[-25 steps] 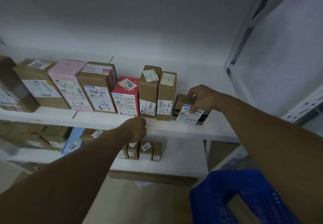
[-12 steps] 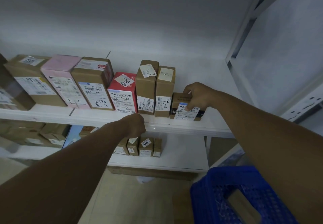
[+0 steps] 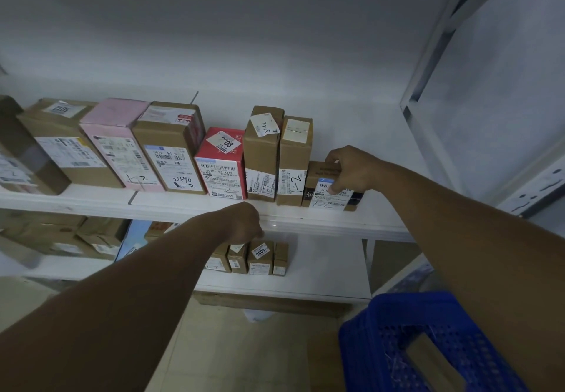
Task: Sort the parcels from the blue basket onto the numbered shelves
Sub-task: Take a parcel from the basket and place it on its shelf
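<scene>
On the upper shelf (image 3: 382,219) stand eight parcels (image 3: 171,150), right hand (image 3: 351,171) gripping one.

Blue perforated basket (image 3: 394,339), pink parcel (image 3: 122,144), red parcel (image 3: 221,167), brown cardboard parcels (image 3: 171,147), white shelf (image 3: 321,217)

- The small brown parcel (image 3: 323,177) is low and wide, with a white label marked "1-2" on its near face. It stands at the right end of the row on the upper shelf (image 3: 336,222), touching the tall brown box (image 3: 294,159) on its left. The right hand (image 3: 351,171) grips it from above, thumb on the label.
- Further left stand other upright parcels, labels facing near: a red box (image 3: 222,167), a pink box (image 3: 122,144) and brown cartons.
- The lower shelf (image 3: 324,272) holds a row of little brown boxes (image 3: 260,257).
- The blue basket (image 3: 382,330), of perforated plastic, sits near right, below the shelves.
</scene>
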